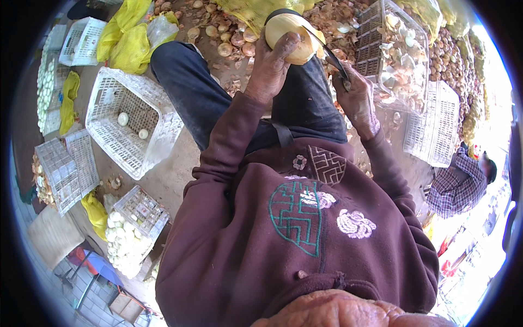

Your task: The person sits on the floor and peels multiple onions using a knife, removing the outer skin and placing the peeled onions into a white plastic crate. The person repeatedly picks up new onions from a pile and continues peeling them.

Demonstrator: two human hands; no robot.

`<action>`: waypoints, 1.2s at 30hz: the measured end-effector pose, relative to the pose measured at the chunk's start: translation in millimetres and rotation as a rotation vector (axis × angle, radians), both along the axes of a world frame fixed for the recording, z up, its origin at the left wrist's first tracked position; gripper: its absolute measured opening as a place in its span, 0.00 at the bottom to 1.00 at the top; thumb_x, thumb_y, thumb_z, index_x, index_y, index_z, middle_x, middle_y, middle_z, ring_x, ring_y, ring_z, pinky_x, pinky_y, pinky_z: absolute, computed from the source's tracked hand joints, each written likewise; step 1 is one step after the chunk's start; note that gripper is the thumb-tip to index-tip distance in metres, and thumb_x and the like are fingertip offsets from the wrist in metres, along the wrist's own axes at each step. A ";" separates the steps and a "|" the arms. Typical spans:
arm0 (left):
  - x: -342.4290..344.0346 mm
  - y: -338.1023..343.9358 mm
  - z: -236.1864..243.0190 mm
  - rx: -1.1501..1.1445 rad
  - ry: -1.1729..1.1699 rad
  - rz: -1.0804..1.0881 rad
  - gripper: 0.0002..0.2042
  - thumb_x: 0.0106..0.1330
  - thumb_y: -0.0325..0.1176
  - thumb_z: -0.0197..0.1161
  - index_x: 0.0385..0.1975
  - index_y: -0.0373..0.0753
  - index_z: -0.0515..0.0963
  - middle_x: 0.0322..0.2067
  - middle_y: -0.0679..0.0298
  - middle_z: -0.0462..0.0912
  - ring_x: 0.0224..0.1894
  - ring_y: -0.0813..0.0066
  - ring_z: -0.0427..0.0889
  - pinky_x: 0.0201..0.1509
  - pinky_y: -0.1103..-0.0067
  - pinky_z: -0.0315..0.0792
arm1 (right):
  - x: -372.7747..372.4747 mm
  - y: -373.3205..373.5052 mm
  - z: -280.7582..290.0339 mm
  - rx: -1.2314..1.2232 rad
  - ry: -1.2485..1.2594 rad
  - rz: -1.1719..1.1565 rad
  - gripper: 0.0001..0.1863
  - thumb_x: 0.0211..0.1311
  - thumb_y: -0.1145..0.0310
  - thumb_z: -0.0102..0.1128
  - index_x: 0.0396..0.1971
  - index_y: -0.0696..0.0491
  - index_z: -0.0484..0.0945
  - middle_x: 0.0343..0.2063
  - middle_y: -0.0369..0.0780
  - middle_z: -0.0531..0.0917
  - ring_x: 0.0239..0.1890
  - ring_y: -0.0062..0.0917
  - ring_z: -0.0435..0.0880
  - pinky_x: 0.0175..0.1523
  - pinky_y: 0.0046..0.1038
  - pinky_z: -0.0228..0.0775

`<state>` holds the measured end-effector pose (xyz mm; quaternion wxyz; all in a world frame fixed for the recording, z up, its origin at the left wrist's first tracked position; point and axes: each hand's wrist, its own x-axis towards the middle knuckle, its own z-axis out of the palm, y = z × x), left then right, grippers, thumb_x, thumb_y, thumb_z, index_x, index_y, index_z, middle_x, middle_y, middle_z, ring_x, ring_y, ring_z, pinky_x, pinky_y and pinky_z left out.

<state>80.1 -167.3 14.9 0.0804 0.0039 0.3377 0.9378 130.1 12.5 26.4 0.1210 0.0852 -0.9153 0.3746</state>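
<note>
Above my knees, my left hand (273, 62) grips a large pale-yellow onion (284, 38), thumb pressed on its near side. My right hand (357, 99) is closed round the handle end of a knife (333, 61). The knife's dark, narrow blade slants up and left against the onion's right side. A flap of peel (319, 36) stands out by the blade. Part of the handle is hidden in my fingers.
At left, a white plastic crate (98, 128) holds two peeled onions. A crate (376, 71) at right is heaped with skins. Unpeeled onions (226, 38) and skins litter the far floor. Yellow net bags (131, 46) lie around. Another person (457, 185) is at far right.
</note>
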 end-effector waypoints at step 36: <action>-4.2 39.3 20.9 -0.383 0.241 -0.109 0.27 0.53 0.39 0.68 0.48 0.34 0.64 0.39 0.61 0.73 0.40 0.76 0.76 0.43 0.80 0.74 | -32.0 4.8 23.9 -1.085 -0.013 -0.263 0.10 0.52 0.71 0.63 0.33 0.59 0.76 0.17 0.32 0.75 0.11 0.10 0.66 0.18 0.14 0.58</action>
